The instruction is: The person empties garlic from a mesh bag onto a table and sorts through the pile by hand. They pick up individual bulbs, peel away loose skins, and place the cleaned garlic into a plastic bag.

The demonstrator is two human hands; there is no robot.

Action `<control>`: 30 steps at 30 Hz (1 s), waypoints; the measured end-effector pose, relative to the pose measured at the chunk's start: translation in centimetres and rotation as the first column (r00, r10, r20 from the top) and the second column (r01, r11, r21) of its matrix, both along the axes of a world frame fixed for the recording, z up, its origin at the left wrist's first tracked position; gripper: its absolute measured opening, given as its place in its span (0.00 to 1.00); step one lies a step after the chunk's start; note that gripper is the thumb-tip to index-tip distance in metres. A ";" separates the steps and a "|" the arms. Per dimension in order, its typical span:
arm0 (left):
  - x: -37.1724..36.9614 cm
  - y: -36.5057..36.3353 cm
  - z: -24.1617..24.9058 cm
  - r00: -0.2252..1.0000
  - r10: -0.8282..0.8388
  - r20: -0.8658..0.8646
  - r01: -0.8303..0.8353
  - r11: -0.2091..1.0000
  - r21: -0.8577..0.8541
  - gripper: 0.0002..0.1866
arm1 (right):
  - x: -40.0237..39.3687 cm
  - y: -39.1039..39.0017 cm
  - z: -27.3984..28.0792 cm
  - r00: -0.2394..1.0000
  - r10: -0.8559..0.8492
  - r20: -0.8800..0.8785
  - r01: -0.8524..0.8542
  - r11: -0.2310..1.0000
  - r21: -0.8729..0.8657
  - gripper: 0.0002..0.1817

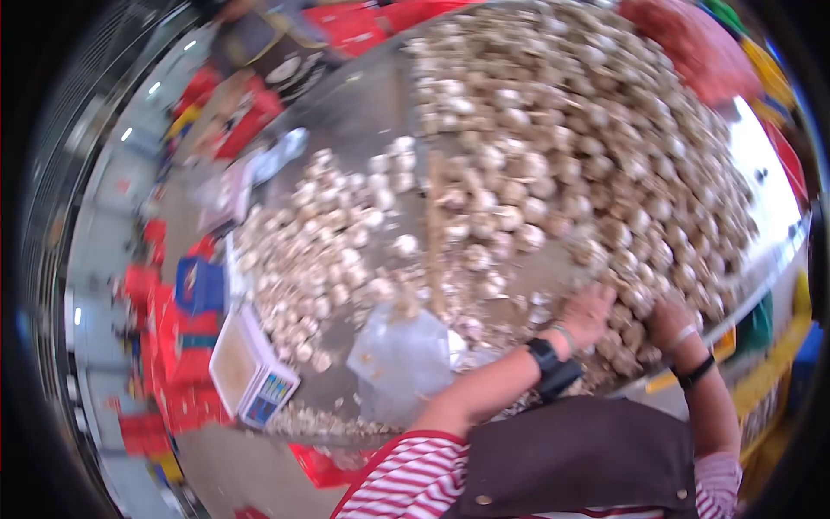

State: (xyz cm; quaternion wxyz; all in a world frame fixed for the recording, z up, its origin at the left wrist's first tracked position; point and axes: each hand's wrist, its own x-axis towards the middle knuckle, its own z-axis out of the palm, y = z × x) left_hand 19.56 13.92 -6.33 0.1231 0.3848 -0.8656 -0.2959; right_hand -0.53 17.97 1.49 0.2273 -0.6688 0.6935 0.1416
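Note:
A large heap of garlic bulbs [605,164] covers the right side of the metal table. My left hand [590,313] rests against the near edge of the heap, its fingers stretched out and touching bulbs. Close by on the right, my right hand [670,323] reaches down among the bulbs at the table's near edge, and its fingers are mostly hidden. Several bulbs lie between the two hands. A dark watch [545,356] is on my left wrist, and a dark band [695,372] on my right.
A wooden strip [435,233] divides the heap from smaller, whiter garlic [320,242] on the left. Clear plastic bags [402,363] lie near my left forearm. A digital scale [251,368] stands at the left edge. A red mesh sack [692,48] sits at the far right.

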 end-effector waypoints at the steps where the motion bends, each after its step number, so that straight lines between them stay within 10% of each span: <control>1: 0.5 0.0 3.7 0.997 0.024 -0.079 -0.021 0.999 0.036 0.20 | 0.0 0.1 0.2 0.999 -0.033 0.000 0.033 0.999 -0.027 0.19; 6: -1.8 1.5 3.3 0.963 -0.223 0.152 0.221 0.975 0.033 0.22 | -4.2 1.1 -5.0 0.974 0.198 -0.109 -0.205 0.977 -0.052 0.18; 12: -3.4 0.8 3.1 0.923 -0.242 0.299 0.235 0.970 0.062 0.33 | -2.7 0.7 -0.9 0.997 0.063 -0.046 -0.068 0.991 -0.112 0.16; 14: -2.6 0.3 2.2 0.914 -0.363 0.182 0.358 0.932 0.060 0.33 | -5.8 1.2 -2.1 0.989 0.126 0.083 -0.090 0.934 -0.347 0.16; 20: -0.9 -1.4 0.7 0.920 -0.392 -0.031 0.393 0.916 0.084 0.30 | -5.6 1.4 2.2 0.830 -0.149 0.537 0.334 0.904 -0.266 0.29; 22: -0.9 -2.1 0.5 0.911 -0.403 -0.088 0.412 0.878 0.244 0.31 | -5.1 1.5 2.4 0.506 -0.271 0.819 0.511 0.859 -0.032 0.35; 27: 1.1 0.1 0.4 0.927 -0.147 -0.345 0.269 0.902 0.338 0.34 | -1.0 2.4 4.7 0.417 -0.129 0.900 0.465 0.881 -0.089 0.38; 30: 2.6 1.6 0.1 0.742 0.030 -0.670 0.487 0.663 0.568 0.29 | 3.7 2.5 7.4 0.392 0.029 0.919 0.379 0.906 -0.191 0.35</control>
